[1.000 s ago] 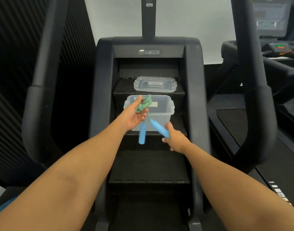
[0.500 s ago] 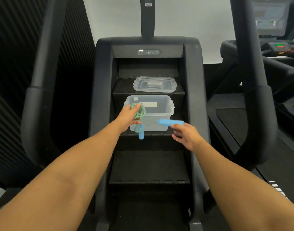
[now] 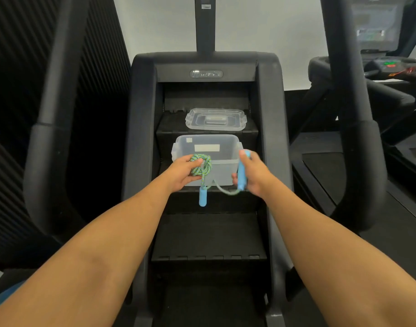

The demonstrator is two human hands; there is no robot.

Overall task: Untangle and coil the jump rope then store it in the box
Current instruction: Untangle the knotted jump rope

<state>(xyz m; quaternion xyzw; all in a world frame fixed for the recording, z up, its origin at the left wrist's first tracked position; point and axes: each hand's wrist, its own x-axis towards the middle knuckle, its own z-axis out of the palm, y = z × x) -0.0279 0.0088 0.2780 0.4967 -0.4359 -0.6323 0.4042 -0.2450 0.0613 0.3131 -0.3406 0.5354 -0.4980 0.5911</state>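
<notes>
L hand grips rope bundle, R hand grips handle

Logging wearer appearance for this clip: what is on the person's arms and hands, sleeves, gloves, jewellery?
Both forearms are bare to the frame edge, no sleeves. The left hand and right hand are bare: no gloves, watch, bands or rings visible.

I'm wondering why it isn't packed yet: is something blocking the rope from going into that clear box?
Nothing visible does. The box is open; its lid lies on the step behind. The left hand holds the bundled rope at the box's near side, the right hand grips one blue handle.
</notes>
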